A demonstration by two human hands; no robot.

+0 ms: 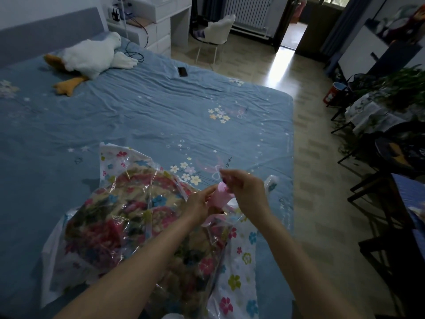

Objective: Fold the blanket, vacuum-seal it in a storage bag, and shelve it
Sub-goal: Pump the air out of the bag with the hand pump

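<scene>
- Pink plastic, a small piece (pixel 221 196) that looks like the bag's valve or pump fitting, sits between the two hands above the bed (pixel 161 111); what it is exactly I cannot tell from where I stand.
- Left hand (pixel 199 203) curls its fingers round the lower side of the pink piece, and the right hand (pixel 243 192) pinches its top from above, so both grips are closed on it.
- If the pink piece goes on crooked or only partly seated, I would expect air to leak back and the bag to puff up again.
- Pulling up on it could drag the thin film and crease or tear it near the fitting.
- Clear storage bag (pixel 239 256), printed with little flowers on its white parts, lies on the near end of the bed and reaches out of view at the bottom.
- Inside it is the folded blanket (pixel 119 217), a thick flowered one in red, tan and green, filling most of the bag and bulging high, so it seems the air is not out yet.
- Loose plastic wrinkles over the blanket; a fold caught in the seal would be another leak.
- Farther up the bed lie a stuffed goose (pixel 92 55) and a phone (pixel 182 71), well apart from the bag.
</scene>
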